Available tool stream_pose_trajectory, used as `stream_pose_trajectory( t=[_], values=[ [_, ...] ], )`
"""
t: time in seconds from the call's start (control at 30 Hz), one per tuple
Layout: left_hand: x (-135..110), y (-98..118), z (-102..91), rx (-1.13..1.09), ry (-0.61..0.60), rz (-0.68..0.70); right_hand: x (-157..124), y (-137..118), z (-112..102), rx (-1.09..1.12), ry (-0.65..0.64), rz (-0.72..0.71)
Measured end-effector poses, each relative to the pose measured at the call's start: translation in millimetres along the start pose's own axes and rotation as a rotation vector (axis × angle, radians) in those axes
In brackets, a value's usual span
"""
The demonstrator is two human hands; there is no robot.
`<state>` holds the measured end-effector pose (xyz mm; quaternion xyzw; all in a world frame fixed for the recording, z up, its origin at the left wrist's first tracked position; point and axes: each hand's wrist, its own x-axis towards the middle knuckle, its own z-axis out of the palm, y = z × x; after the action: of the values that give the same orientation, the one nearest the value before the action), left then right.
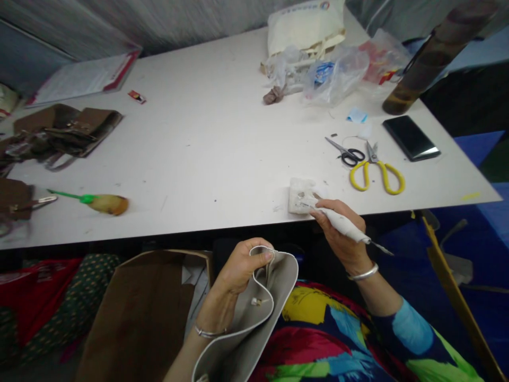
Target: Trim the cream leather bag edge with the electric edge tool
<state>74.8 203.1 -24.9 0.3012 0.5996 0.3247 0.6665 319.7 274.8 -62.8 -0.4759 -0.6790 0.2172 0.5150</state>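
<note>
My left hand pinches the upper rim of a pale grey bag, held open over my lap below the table edge. A small white-and-gold fitting shows on the bag's wall. Between the thumb and fingers of my right hand lies a slim tool wrapped in white, with a thin metal end pointing right. Its other end reaches a stained white block at the table's front edge; whether they touch I cannot tell.
Yellow-handled scissors, black-handled scissors and a phone lie at right. Behind them stand a dark bottle, plastic bags and a cloth bag. A green-tipped squeeze bottle and brown bags lie left.
</note>
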Motion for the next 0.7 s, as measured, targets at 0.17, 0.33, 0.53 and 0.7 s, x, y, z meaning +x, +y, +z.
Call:
stream_pose_trajectory(
  t=[0.17,0.33,0.53,0.7],
  values=[
    [-1.1,-3.4,-3.3,-0.063,-0.014,-0.007,-10.0,-21.9,-1.9,0.359,-0.024,0.310],
    [-1.1,-2.8,-5.0,-0.094,-0.048,-0.031,-19.7,-42.9,6.0,0.667,-0.331,0.527],
    [-2.8,-1.2,-6.0,-0.115,-0.035,-0.049,-16.9,-51.3,9.4,0.630,-0.412,0.509],
    [-2.6,-3.8,-7.7,-0.118,-0.044,-0.027,-16.0,-54.7,12.0,0.627,-0.449,0.524]
  ],
)
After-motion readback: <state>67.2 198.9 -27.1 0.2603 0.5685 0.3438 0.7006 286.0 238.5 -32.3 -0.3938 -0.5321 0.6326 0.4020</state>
